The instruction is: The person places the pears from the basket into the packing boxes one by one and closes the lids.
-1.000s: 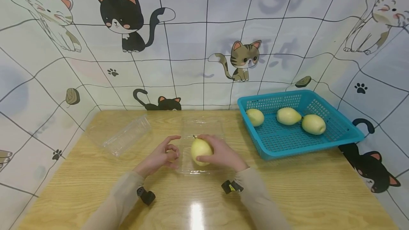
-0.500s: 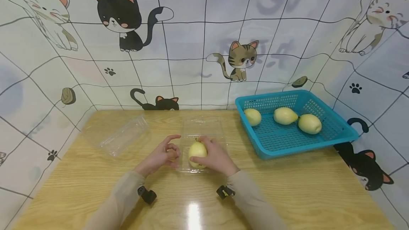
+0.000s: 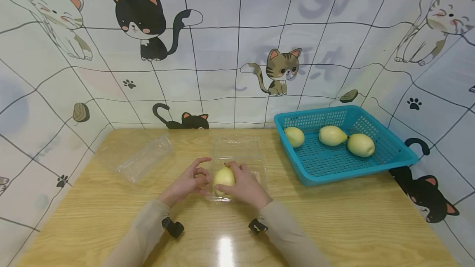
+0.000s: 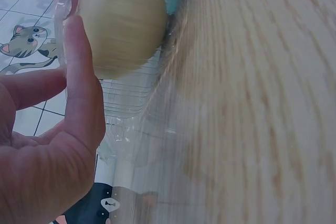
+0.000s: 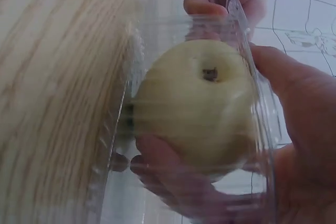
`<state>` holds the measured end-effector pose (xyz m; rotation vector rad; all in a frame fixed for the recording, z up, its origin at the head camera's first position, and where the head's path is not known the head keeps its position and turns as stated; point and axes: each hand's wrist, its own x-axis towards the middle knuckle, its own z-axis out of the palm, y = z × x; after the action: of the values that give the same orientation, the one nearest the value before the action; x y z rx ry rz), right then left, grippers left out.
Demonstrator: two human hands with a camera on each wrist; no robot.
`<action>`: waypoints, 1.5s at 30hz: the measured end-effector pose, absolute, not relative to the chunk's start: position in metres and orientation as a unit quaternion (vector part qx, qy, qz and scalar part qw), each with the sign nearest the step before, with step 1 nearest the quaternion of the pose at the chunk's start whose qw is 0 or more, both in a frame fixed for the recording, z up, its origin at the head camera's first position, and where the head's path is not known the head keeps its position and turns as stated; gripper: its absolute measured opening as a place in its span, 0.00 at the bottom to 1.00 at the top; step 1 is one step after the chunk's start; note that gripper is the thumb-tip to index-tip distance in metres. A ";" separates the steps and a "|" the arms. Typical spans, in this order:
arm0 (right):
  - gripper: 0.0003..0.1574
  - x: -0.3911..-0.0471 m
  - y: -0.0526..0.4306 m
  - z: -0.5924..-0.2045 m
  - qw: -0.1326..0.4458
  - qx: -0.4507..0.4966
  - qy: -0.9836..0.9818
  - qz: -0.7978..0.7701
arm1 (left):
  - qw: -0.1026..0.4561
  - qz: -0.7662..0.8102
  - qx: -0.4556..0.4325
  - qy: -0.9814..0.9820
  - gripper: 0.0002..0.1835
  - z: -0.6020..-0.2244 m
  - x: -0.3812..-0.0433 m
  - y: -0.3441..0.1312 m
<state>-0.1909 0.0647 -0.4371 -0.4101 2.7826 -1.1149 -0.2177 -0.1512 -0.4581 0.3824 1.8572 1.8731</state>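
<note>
In the head view my right hand (image 3: 245, 184) grips a pale yellow pear (image 3: 224, 179), fingers over its far side and thumb on the near side. The pear is in the left half of a clear plastic clamshell box (image 3: 256, 172), whose lid (image 3: 237, 146) lies open toward the wall. Through the clear wall, the right wrist view shows the pear (image 5: 194, 108) with right-hand fingers (image 5: 168, 166) beneath it. My left hand (image 3: 190, 180) pinches the box's left rim, with its thumb (image 4: 81, 66) along the outer wall in the left wrist view.
A blue plastic basket (image 3: 308, 178) with 3 more pears (image 3: 360, 145) stands at the right. Another clear plastic box (image 3: 144, 158) lies open at the left back of the wooden table (image 3: 178, 234). A cat-patterned sheet (image 3: 219, 52) rises behind and along the sides.
My right hand has moved left with the pear, lowering it into the left part of the clear box. My left hand has stayed at the box's left rim.
</note>
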 end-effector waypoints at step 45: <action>0.37 -0.172 0.124 -0.398 0.057 -0.259 0.931 -0.252 | 0.250 0.656 0.130 0.701 0.37 -0.454 -0.222 -0.144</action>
<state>-0.1722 0.1244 -0.3975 -0.7854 2.8229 -0.7638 -0.2219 -0.1438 -0.4541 0.3535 1.9082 1.7853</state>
